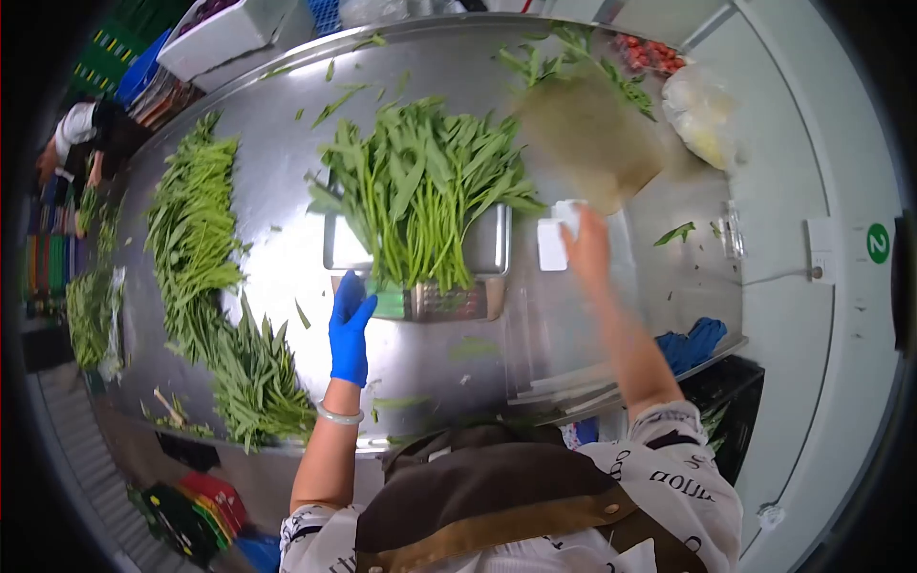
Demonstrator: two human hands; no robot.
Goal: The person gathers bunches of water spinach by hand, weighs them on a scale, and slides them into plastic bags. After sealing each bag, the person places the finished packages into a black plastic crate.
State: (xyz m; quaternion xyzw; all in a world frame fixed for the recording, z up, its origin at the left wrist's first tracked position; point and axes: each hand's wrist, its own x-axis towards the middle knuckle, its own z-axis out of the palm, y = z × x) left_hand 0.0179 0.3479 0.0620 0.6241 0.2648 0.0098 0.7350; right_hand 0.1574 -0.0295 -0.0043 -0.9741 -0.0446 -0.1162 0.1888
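At the far left, another person in a white top bends beside the long, shiny metal table. Red crates sit low on the floor side. A long heap of leafy greens runs down the left part of the table, right to its near edge. Next to it, a strip of shiny metal shows, with a few loose leaves, so there is room to move.

The left hand, a blue glove, comes next. Its thumb is spread away from the fingers, just beside the scale at its green panel. I cannot tell if it touches. A big bunch of long-stemmed greens lies on the metal tray, past the left fingertips, with its stems toward the person.

The right hand is at some white slips, right of the tray. It is blurry, so I cannot tell if it pinches one. Behind it is a blurry brown sheet. A blue cloth lies at the right edge, near the white wall with a green number sign.
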